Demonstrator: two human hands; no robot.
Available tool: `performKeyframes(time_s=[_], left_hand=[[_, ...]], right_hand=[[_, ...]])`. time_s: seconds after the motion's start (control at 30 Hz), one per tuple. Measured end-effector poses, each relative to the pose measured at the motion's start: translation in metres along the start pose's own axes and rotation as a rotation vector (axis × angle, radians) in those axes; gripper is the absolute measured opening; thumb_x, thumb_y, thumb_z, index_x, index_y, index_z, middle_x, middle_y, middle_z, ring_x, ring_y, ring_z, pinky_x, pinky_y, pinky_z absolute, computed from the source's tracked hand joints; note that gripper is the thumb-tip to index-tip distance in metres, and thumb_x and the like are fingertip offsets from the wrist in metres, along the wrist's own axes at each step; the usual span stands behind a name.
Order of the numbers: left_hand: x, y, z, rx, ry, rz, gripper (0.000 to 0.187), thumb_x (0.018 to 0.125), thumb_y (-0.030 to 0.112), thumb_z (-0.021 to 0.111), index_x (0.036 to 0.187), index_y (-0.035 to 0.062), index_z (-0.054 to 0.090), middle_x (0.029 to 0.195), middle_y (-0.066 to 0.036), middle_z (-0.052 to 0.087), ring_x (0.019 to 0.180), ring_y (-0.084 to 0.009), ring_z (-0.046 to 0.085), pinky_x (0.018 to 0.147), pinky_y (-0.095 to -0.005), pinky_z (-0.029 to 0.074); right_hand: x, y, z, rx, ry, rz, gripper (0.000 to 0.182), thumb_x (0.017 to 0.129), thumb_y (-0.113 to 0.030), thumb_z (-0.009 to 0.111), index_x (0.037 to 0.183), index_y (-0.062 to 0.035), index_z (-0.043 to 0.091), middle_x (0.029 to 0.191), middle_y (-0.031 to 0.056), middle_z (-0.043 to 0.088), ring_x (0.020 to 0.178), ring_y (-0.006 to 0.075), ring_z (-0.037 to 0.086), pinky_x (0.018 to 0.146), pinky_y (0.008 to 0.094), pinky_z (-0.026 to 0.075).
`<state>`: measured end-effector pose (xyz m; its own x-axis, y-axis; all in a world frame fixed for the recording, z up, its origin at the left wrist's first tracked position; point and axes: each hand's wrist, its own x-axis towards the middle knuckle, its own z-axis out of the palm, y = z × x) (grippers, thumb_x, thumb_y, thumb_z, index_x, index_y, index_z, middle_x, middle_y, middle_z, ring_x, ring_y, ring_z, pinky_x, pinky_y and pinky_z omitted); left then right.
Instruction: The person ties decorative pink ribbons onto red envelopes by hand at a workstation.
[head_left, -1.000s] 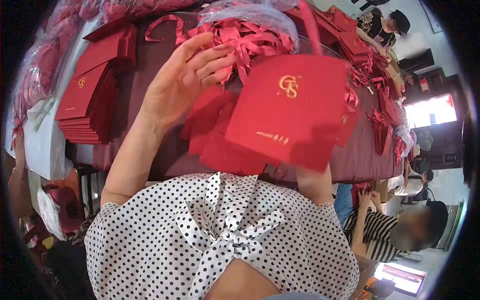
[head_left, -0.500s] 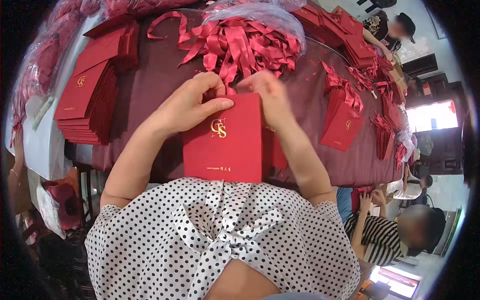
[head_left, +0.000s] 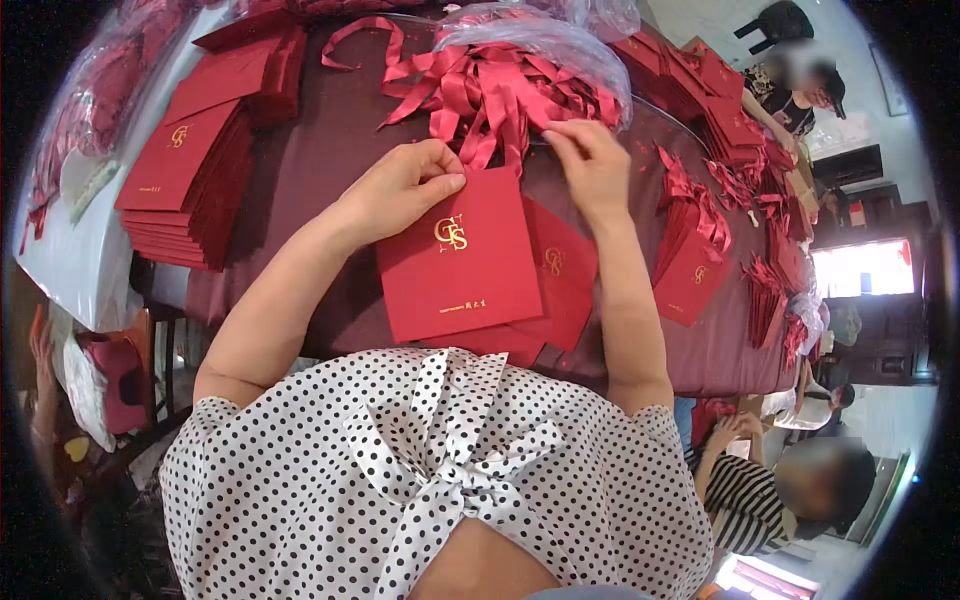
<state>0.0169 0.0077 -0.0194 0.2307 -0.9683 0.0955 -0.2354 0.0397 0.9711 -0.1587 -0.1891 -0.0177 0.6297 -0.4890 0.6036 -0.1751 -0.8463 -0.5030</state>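
My left hand pinches the top left edge of a red square bag with gold letters, upright in front of my chest. My right hand is up and to the right of the bag, with thumb and forefinger together at the edge of the ribbon heap; a red ribbon seems to be between them. The heap of shiny red ribbons spills from a clear plastic wrap beyond my hands. More red bags lie partly under the held one, at its right.
Stacked red bags stand at the left. Bags with ribbons lie at the right, with more piles behind. A white box is at the far left. Two people sit at the right.
My right hand has moved from the bag's top edge up and right to the ribbons. The held bag is slightly tilted now, and the bags under it show more.
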Motion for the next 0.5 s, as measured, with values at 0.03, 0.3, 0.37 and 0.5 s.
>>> performKeyframes(time_s=[0.03,0.3,0.37,0.5], left_hand=[[0.0,-0.001,0.001,-0.042,-0.018,0.002,0.014,0.089,0.012,0.06,0.089,-0.0016,0.057,0.073,-0.002,0.059,0.066,-0.0063,0.051,0.059,-0.0246,0.042],[-0.006,0.014,-0.002,-0.136,-0.219,-0.096,0.013,0.086,0.011,0.064,0.087,0.0021,0.056,0.08,0.003,0.055,0.076,-0.0053,0.05,0.067,-0.0219,0.042],[-0.005,0.011,0.0,-0.106,-0.198,-0.083,0.013,0.085,0.011,0.065,0.086,0.0014,0.056,0.077,0.001,0.056,0.073,-0.0059,0.05,0.065,-0.0229,0.042],[-0.006,0.015,-0.001,0.015,-0.177,-0.062,0.015,0.086,0.011,0.065,0.084,0.0007,0.055,0.075,0.001,0.054,0.07,-0.007,0.048,0.062,-0.0247,0.041]], right_hand=[[0.001,-0.011,-0.01,0.039,0.092,-0.025,0.013,0.079,-0.011,0.072,0.09,-0.0062,0.072,0.095,0.0068,0.065,0.089,0.0187,0.062,0.075,0.0289,0.049],[-0.019,0.007,-0.016,-0.088,-0.003,0.093,0.011,0.078,-0.009,0.069,0.089,-0.008,0.069,0.085,0.0075,0.066,0.081,0.0221,0.061,0.072,0.0321,0.049],[-0.019,-0.001,-0.013,-0.13,-0.059,0.151,0.009,0.077,-0.005,0.065,0.087,-0.0061,0.066,0.084,0.0096,0.066,0.078,0.0256,0.061,0.07,0.0345,0.049],[-0.02,0.005,-0.005,-0.111,-0.111,0.141,0.012,0.077,-0.005,0.066,0.089,-0.0057,0.067,0.084,0.0112,0.065,0.077,0.0248,0.062,0.07,0.0328,0.05]])
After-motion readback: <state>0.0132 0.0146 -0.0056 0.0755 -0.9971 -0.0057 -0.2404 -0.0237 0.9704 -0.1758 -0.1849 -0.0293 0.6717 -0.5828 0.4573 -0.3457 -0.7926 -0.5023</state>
